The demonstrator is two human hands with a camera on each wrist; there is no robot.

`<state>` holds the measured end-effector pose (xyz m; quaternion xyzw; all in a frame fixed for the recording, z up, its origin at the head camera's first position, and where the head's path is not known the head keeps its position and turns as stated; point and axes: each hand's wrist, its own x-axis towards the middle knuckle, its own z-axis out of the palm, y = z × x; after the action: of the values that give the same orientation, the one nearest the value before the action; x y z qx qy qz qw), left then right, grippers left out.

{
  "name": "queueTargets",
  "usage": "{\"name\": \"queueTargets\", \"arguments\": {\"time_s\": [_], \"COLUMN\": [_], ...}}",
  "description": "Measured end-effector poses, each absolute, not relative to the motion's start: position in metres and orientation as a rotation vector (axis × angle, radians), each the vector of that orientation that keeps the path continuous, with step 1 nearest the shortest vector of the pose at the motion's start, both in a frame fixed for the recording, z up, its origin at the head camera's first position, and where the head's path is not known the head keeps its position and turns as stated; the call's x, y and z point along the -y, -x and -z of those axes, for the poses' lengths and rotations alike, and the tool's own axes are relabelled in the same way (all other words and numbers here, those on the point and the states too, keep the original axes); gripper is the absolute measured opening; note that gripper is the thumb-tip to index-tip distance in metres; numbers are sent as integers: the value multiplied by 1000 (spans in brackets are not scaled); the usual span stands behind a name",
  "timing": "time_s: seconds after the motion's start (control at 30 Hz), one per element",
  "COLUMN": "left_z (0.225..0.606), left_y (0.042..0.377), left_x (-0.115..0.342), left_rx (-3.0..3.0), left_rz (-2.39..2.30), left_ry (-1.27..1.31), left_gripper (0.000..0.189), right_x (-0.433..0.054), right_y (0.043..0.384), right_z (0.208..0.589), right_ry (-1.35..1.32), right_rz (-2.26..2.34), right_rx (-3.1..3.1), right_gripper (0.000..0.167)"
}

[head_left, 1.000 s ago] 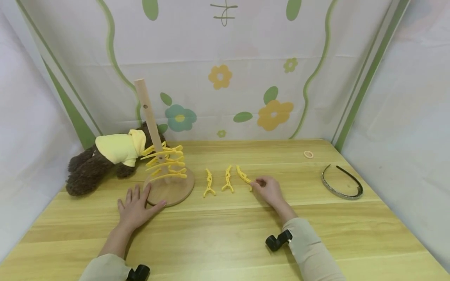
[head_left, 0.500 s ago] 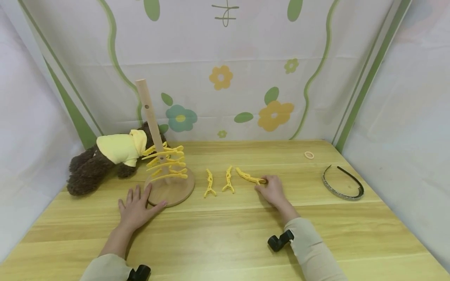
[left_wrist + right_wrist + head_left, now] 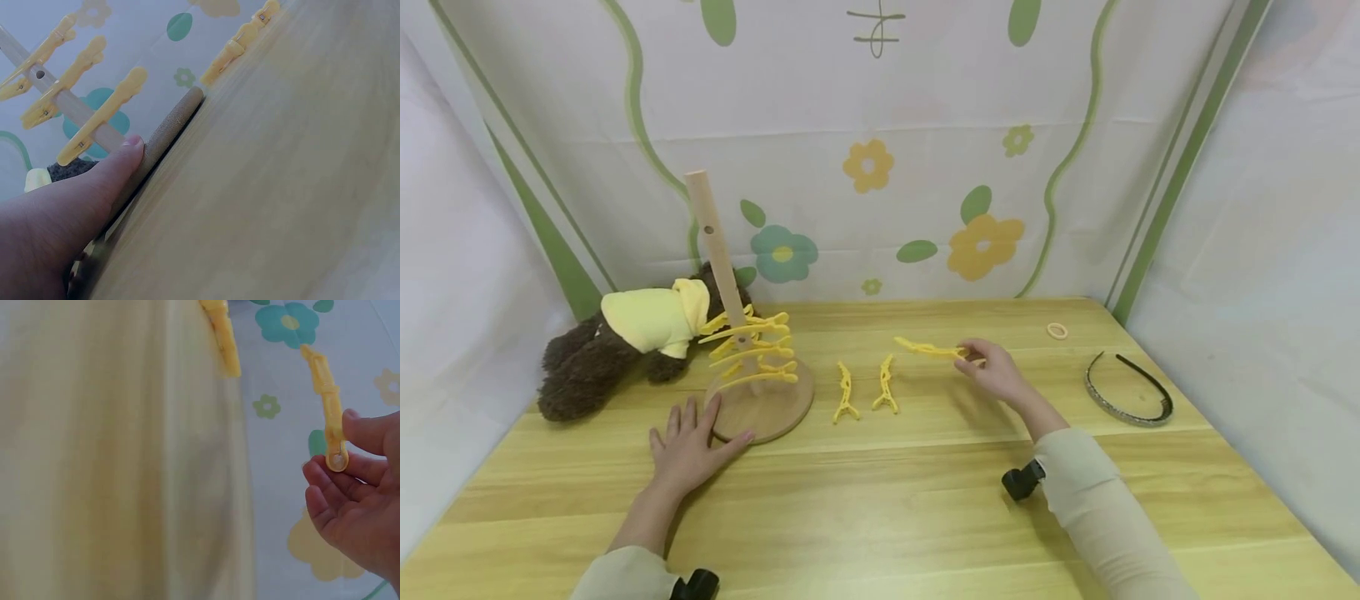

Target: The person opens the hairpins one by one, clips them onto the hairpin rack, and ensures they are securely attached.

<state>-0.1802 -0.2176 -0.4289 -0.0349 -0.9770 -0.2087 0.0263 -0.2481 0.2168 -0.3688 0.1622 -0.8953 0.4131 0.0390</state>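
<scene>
Rightmost yellow clip [image 3: 928,347] lifted off the bench [image 3: 880,500] by the right hand [image 3: 997,372], turned closer to level, carried higher, right of the frame's centre, right sleeve [image 3: 1097,492] shifted up and rightward.

Probably a booth: floral curtain [image 3: 820,175], wooden table [image 3: 865,508].

On tbl [image 3: 880,508]: stand [image 3: 719,265] L, plush [image 3: 643,318] behind, 2 clips [image 3: 846,390] mid, headband [image 3: 1150,419] far R.
</scene>
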Motion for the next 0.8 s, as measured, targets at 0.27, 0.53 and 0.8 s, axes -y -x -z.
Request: {"name": "queueTargets", "arguments": {"time_s": [0.27,0.53,0.8], "left_z": [430,434,432], "left_y": [180,181,180], "left_x": [218,218,218], "left_rx": [3011,2997,3002], "left_rz": [642,643,656], "left_ry": [114,114,120], "left_gripper": [92,92,92], "right_x": [-198,-168,-130], "right_y": [268,282,288], "right_z": [338,301,274], "right_ry": [-583,-728,-764], "right_rz": [-1163,-1070,-1027], "right_rx": [2706,2713,2700], "right_gripper": [36,30,28]}}
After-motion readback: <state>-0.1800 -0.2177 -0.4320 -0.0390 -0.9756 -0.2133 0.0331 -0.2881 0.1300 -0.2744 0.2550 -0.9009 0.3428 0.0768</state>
